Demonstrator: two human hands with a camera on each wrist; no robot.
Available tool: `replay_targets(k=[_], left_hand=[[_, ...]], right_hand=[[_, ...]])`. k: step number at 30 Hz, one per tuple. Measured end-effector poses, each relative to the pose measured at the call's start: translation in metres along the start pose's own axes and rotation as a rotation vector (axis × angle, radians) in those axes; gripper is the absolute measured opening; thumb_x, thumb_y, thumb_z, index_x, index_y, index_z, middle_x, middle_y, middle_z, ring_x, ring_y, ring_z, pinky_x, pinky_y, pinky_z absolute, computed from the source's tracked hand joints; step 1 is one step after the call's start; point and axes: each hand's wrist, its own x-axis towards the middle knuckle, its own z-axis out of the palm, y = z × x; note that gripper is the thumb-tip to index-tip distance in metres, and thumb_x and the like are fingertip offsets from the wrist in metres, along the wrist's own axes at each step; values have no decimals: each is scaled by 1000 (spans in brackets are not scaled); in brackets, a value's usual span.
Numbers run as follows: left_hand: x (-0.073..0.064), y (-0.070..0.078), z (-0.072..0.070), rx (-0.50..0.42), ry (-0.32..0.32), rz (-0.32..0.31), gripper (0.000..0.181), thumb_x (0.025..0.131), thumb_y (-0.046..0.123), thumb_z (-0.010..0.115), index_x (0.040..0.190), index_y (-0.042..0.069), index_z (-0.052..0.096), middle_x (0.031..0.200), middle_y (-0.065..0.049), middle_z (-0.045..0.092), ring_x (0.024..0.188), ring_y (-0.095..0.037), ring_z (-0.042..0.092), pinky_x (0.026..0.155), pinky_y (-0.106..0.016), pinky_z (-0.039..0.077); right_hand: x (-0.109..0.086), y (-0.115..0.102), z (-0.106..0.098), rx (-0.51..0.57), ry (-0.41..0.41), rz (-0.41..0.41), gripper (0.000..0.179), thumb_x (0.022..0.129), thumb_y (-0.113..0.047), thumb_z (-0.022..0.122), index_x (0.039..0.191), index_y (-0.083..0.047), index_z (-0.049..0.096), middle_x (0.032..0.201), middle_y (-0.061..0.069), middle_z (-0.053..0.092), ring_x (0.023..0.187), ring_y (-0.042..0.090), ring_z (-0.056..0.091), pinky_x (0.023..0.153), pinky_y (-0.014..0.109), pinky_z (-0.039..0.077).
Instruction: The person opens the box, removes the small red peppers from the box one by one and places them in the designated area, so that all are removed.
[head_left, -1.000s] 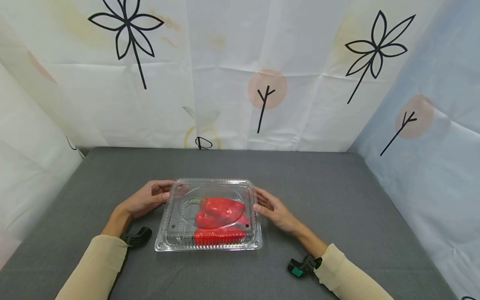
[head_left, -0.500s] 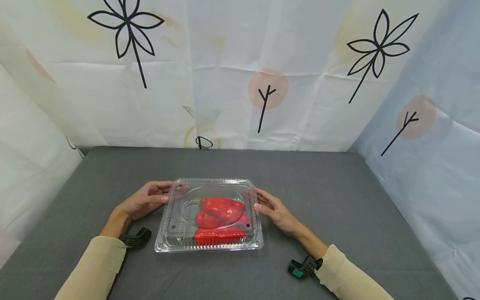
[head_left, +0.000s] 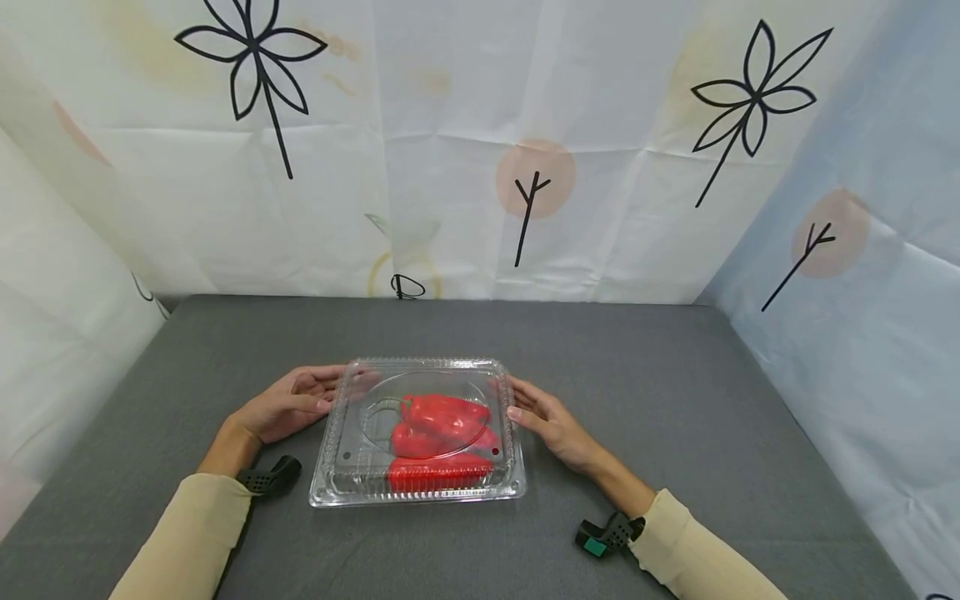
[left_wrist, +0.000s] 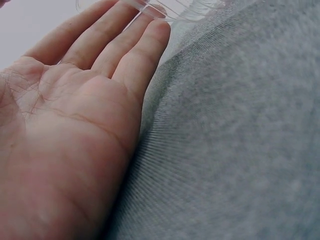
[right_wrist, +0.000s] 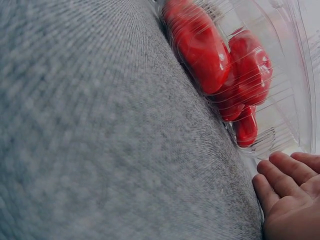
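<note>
A clear plastic clamshell container (head_left: 345,433) lies flat on the grey table, its lid down, with several red peppers (head_left: 442,421) inside. At its left side, my left hand (head_left: 288,404) touches the wall with nearly straight fingertips; its thumb stands a little off the plastic. The left wrist view shows that palm (left_wrist: 75,130) facing up and bare, fingers reaching to the container's edge. On the opposite side my right hand (head_left: 551,423) rests its fingers and thumb against the wall. Its fingers (right_wrist: 287,172) look relaxed and extended in the right wrist view, close to the ribbed plastic.
Grey cloth covers the table (head_left: 637,375). White patterned fabric (head_left: 450,167) hangs behind it and along both sides. A black band (head_left: 270,477) sits at the left wrist and another band (head_left: 611,533) at the right, both near the tabletop.
My left thumb has eased away from the container's side, and the left hand has dropped back very slightly. The container and the right hand stay where they were.
</note>
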Motion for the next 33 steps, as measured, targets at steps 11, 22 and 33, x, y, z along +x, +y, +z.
replay_targets(k=[11,22,33], left_hand=[[3,0,5,32,6,25,58,97,-15,43,153,-2,39,153,-11,48,140,-21,47,112,-33,44],[3,0,3,44,-4,37,59,98,-14,44,154,-4,35,154,-11,47,141,-21,46,113,-34,44],[6,0,10,39,-24,56,58,99,-13,45,155,-5,33,155,-12,46,143,-20,43,115,-34,41]], right_hand=[[0,-1,0,14,-6,-15,62,104,-15,52,153,12,28,154,30,38,144,47,33,113,21,37],[1,-1,0,7,-6,-2,61,104,-16,52,155,10,28,156,28,37,144,45,33,113,22,37],[0,-1,1,7,-14,12,63,105,-18,51,156,9,26,157,27,35,145,44,33,113,22,37]])
